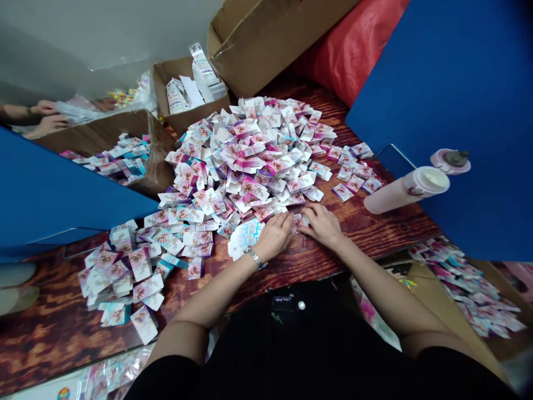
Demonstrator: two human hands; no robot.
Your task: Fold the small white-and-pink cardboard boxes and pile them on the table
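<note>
Between my two hands, just above the table, is a small printed paper box (297, 222). My left hand (275, 235), with a metal watch at the wrist, has its fingers closed on the box's left end. My right hand (322, 223) pinches its right end with thumb and fingers. Beside my left hand lies a stack of flat blue-and-white box blanks (245, 236), partly covered by that hand. Right behind my hands rises a big heap of small pink, purple and white boxes (250, 155), many with flaps open.
A pinkish bottle (406, 189) with its lid open stands at the right. Several closed boxes (353, 172) lie near it. Blue dividers (453, 111) flank the table. Cartons (164, 155) stand behind and left, where another person's hands (48, 116) hold clear plastic. A box-filled carton (474, 289) sits lower right.
</note>
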